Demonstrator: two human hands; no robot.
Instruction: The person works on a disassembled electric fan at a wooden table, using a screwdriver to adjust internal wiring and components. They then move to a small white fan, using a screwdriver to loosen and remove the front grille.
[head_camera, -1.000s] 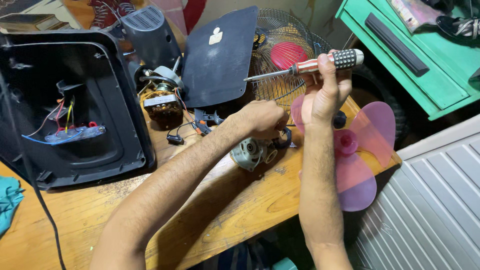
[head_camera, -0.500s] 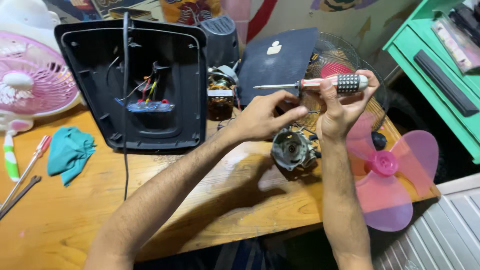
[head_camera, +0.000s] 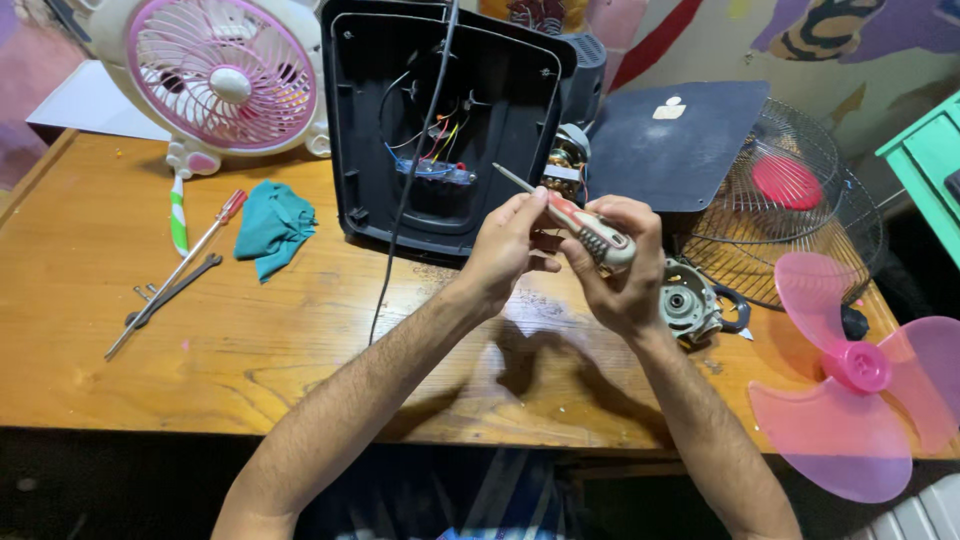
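Note:
Both hands meet above the middle of the wooden table (head_camera: 250, 350). My right hand (head_camera: 625, 275) grips the red and white handle of a screwdriver (head_camera: 585, 228), whose metal shaft points up and left. My left hand (head_camera: 510, 250) touches the screwdriver near where handle meets shaft, fingers pinched there. Just right of my right hand a grey fan motor (head_camera: 685, 305) lies on the table. Behind the hands stands an open black fan housing (head_camera: 445, 130) with coloured wires and a small circuit board inside.
A pink fan blade (head_camera: 860, 385) overhangs the table's right edge. A wire fan guard (head_camera: 790, 200) and a dark flat panel (head_camera: 680, 145) sit at the back right. At the left are a small pink fan (head_camera: 225, 80), a teal cloth (head_camera: 273, 228), a red-handled screwdriver (head_camera: 190, 260) and a spanner (head_camera: 170, 292).
The view has swung left, bringing the small pink fan into sight. The screwdriver has turned from level to slanting up-left, and both hands now close around it in front of the housing.

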